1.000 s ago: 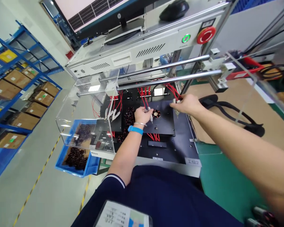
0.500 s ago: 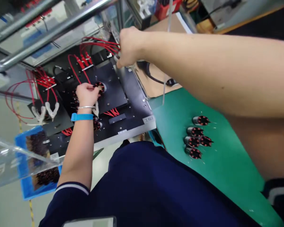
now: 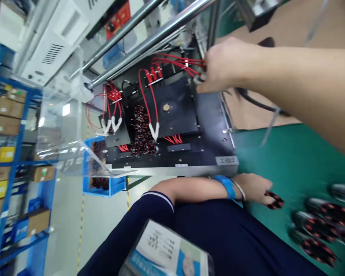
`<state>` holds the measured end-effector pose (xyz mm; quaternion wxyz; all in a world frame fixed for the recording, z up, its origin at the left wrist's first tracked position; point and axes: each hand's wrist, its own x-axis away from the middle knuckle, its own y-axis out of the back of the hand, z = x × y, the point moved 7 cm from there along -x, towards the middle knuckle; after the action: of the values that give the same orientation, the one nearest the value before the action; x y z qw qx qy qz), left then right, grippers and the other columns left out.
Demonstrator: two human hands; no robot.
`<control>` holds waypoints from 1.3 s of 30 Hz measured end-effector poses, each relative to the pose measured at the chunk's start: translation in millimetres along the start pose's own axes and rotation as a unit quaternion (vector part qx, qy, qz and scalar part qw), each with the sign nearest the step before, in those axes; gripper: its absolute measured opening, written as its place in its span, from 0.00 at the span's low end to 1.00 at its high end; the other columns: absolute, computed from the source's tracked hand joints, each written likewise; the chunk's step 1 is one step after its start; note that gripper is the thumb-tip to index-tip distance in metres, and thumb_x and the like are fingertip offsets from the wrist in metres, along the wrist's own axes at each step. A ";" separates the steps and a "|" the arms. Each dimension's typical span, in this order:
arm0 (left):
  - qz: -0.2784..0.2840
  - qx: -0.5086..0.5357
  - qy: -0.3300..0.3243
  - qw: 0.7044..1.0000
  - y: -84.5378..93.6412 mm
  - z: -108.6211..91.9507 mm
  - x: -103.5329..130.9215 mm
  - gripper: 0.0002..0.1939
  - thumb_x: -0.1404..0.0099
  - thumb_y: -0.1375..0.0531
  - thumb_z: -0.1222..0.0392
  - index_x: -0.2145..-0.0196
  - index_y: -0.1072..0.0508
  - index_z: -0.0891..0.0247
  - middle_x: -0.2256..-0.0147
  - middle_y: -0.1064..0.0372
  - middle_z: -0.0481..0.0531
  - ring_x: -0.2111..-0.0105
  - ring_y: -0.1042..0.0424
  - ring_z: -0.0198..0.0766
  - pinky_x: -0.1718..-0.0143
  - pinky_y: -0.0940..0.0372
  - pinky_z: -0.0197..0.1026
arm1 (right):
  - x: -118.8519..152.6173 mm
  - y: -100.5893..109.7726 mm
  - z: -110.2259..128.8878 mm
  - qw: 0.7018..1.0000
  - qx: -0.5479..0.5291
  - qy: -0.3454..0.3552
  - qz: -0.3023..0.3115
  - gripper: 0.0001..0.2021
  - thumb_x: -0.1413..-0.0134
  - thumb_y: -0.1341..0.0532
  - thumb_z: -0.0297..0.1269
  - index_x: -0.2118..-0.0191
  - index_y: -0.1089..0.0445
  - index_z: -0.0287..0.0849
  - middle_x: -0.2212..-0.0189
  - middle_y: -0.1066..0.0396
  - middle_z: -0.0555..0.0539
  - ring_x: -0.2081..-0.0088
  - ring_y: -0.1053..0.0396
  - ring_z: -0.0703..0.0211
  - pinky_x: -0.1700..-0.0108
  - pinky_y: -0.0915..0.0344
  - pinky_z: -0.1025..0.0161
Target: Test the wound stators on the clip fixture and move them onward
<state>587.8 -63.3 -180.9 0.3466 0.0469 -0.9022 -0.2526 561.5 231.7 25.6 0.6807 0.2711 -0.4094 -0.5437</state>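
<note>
My left hand is closed on a black-and-red toroidal coil, held by the fingertips above the green mat. Up by the metal frame, my right hand is wrapped round a white-ended clip, into which a bundle of red wires runs. Between the hands lies a black test fixture plate with a pale round spot on it. A white Y-shaped clip on red leads rests at the plate's left edge. More coils are heaped in the gap to its left.
Several coils on silvery round bases stand on the green mat at right, blurred. Metal rails and a clear plastic cover border the fixture. A blue bin and blue shelving stand at left.
My left hand has moved from the fixture plate to the right over the mat, carrying the coil. The plate's round spot is now uncovered. My right hand keeps its grip; the view has turned left.
</note>
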 end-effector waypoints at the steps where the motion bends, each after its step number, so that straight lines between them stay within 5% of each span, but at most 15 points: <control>1: -0.019 0.040 0.003 0.999 4.2 2.2 6.1 0.05 0.38 0.36 0.54 0.67 0.25 0.57 0.60 0.22 0.56 0.62 0.22 0.37 0.65 0.30 0.35 | 0.7 -2.5 3.2 0.996 0.083 0.027 0.009 0.18 0.58 0.29 0.37 0.71 0.32 0.25 0.57 0.28 0.32 0.45 0.37 0.28 0.44 0.39 0.42; 3: -0.090 0.096 -0.001 0.991 27.1 10.9 37.7 0.11 0.41 0.34 0.52 0.61 0.26 0.55 0.58 0.23 0.52 0.61 0.23 0.33 0.60 0.30 0.31 | 2.5 -5.9 6.1 0.979 0.196 0.054 0.016 0.21 0.52 0.31 0.45 0.66 0.31 0.27 0.59 0.28 0.33 0.49 0.32 0.34 0.50 0.33 0.48; 5: -0.219 0.069 0.015 0.973 64.8 30.2 91.4 0.19 0.42 0.34 0.48 0.56 0.28 0.57 0.56 0.24 0.53 0.56 0.25 0.37 0.53 0.30 0.35 | 3.8 -6.6 5.5 0.977 0.206 0.047 0.017 0.23 0.52 0.31 0.48 0.63 0.30 0.28 0.60 0.28 0.34 0.51 0.30 0.38 0.52 0.32 0.52; 8: -0.438 -0.037 0.185 0.879 118.7 84.4 193.4 0.15 0.39 0.38 0.50 0.58 0.28 0.61 0.54 0.29 0.58 0.51 0.29 0.45 0.48 0.33 0.47 | 4.7 -9.3 4.2 0.980 0.195 0.029 0.035 0.24 0.52 0.31 0.47 0.59 0.30 0.28 0.59 0.28 0.32 0.51 0.30 0.39 0.55 0.34 0.54; 10: -0.494 -0.088 0.342 0.795 133.9 123.8 248.9 0.17 0.40 0.37 0.50 0.58 0.28 0.63 0.51 0.32 0.63 0.49 0.32 0.51 0.49 0.34 0.54 | 4.9 -10.8 4.4 0.979 0.196 0.023 0.042 0.24 0.51 0.32 0.47 0.58 0.31 0.30 0.56 0.29 0.32 0.51 0.30 0.40 0.55 0.35 0.55; 12: -0.475 -0.101 0.438 0.757 134.3 154.9 275.4 0.18 0.43 0.35 0.50 0.59 0.28 0.64 0.49 0.35 0.65 0.48 0.34 0.55 0.51 0.35 0.56 | 5.1 -11.4 5.7 0.977 0.207 0.029 0.037 0.23 0.50 0.33 0.48 0.60 0.31 0.30 0.54 0.29 0.33 0.50 0.31 0.41 0.55 0.36 0.57; 15: -0.436 -0.093 0.468 0.763 124.3 175.9 281.0 0.11 0.41 0.36 0.56 0.62 0.27 0.63 0.47 0.36 0.63 0.46 0.36 0.56 0.50 0.38 0.57 | 5.6 -11.4 6.4 0.976 0.212 0.037 0.026 0.23 0.50 0.33 0.47 0.60 0.32 0.28 0.55 0.30 0.32 0.50 0.31 0.40 0.53 0.37 0.57; 18: -0.460 -0.053 0.447 0.766 112.0 167.3 287.6 0.03 0.42 0.38 0.65 0.68 0.29 0.64 0.46 0.35 0.62 0.44 0.37 0.54 0.47 0.39 0.57 | 5.4 -11.9 5.7 0.978 0.203 0.032 0.030 0.25 0.51 0.31 0.46 0.57 0.32 0.26 0.57 0.30 0.30 0.51 0.31 0.38 0.54 0.36 0.56; 22: -0.550 0.065 0.294 0.779 118.6 134.6 293.5 0.05 0.41 0.37 0.64 0.71 0.32 0.63 0.52 0.31 0.61 0.49 0.30 0.45 0.49 0.35 0.50 | 0.3 -13.7 6.8 0.977 0.207 0.023 0.038 0.25 0.52 0.31 0.46 0.57 0.32 0.27 0.58 0.30 0.30 0.52 0.31 0.39 0.56 0.36 0.57; 26: -0.626 0.044 0.128 0.768 188.4 110.2 267.2 0.07 0.39 0.38 0.60 0.71 0.33 0.62 0.56 0.30 0.59 0.52 0.29 0.41 0.49 0.34 0.45 | -7.2 -17.8 6.7 0.972 0.229 0.030 0.035 0.23 0.52 0.31 0.47 0.61 0.33 0.31 0.61 0.29 0.32 0.55 0.30 0.42 0.58 0.38 0.59; 29: -0.640 -0.038 0.150 0.753 251.0 116.7 235.3 0.06 0.38 0.38 0.59 0.70 0.31 0.62 0.52 0.31 0.60 0.49 0.31 0.44 0.46 0.36 0.47 | -10.9 -19.8 2.7 0.974 0.225 0.025 0.030 0.20 0.55 0.30 0.46 0.65 0.34 0.35 0.66 0.29 0.35 0.58 0.29 0.45 0.60 0.39 0.59; 32: -0.599 -0.077 0.214 0.768 281.9 134.8 210.6 0.06 0.38 0.38 0.58 0.66 0.29 0.63 0.49 0.32 0.61 0.49 0.31 0.48 0.48 0.35 0.49 | -12.6 -18.6 -1.1 0.979 0.204 0.011 0.026 0.19 0.57 0.29 0.45 0.69 0.35 0.37 0.71 0.31 0.40 0.61 0.30 0.47 0.62 0.40 0.59; 36: -0.556 -0.100 0.192 0.803 268.6 143.6 199.7 0.13 0.40 0.37 0.57 0.58 0.28 0.63 0.48 0.33 0.60 0.49 0.32 0.49 0.47 0.34 0.48 | -9.6 -11.9 2.2 0.989 0.147 -0.007 0.004 0.18 0.59 0.28 0.44 0.70 0.34 0.37 0.74 0.34 0.43 0.64 0.32 0.49 0.62 0.40 0.59; 39: -0.570 -0.093 0.156 0.802 250.4 144.2 201.6 0.20 0.41 0.36 0.58 0.51 0.30 0.63 0.43 0.37 0.60 0.46 0.34 0.49 0.44 0.36 0.48 | -3.7 -17.7 4.0 0.998 0.003 -0.063 -0.002 0.17 0.55 0.29 0.45 0.70 0.32 0.37 0.76 0.35 0.45 0.69 0.34 0.56 0.65 0.39 0.60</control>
<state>364.6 162.8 -28.6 0.2789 0.5586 -0.6193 -0.4761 548.7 231.0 12.3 0.6516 0.2396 -0.4527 -0.5595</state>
